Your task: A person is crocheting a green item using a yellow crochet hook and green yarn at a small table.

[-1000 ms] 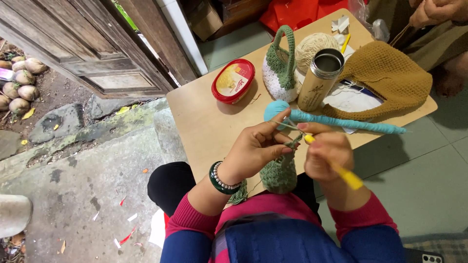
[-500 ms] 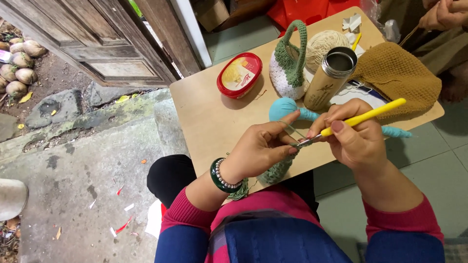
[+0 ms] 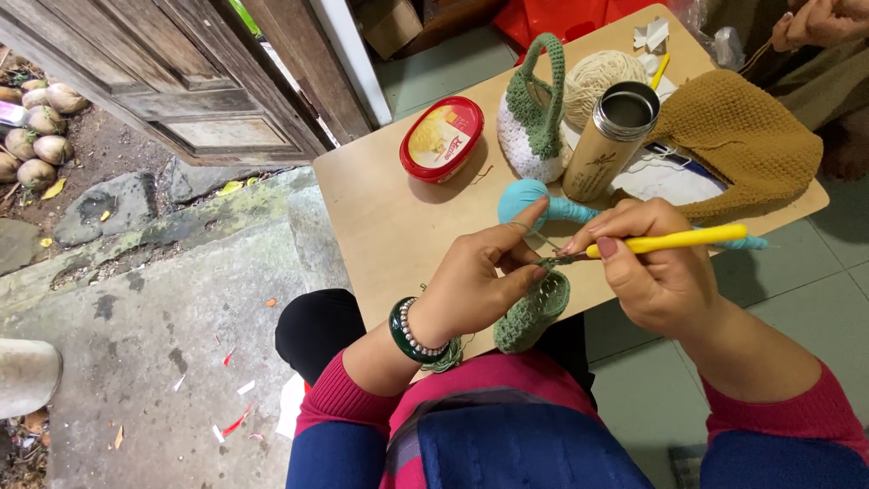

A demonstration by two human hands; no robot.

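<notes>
Where the table begins, red oval tub

- The desk stands in front of the person, with a wooden door beyond its left corner.
- The left hand and right hand meet over the desk's near edge; the crochet piece hangs from the left hand, below both.
- The crochet hook lies across the right hand, its tip at the crochet piece.
- Just behind the hands a rattle lies on the desk.
- The flask stands upright behind the rattle.
- The small bag sits left of the flask, the yarn ball behind both.
- The tub lies left of the small bag.
- The knitted bag lies right of the flask.
- Coconuts lie on the ground at far left.
</notes>
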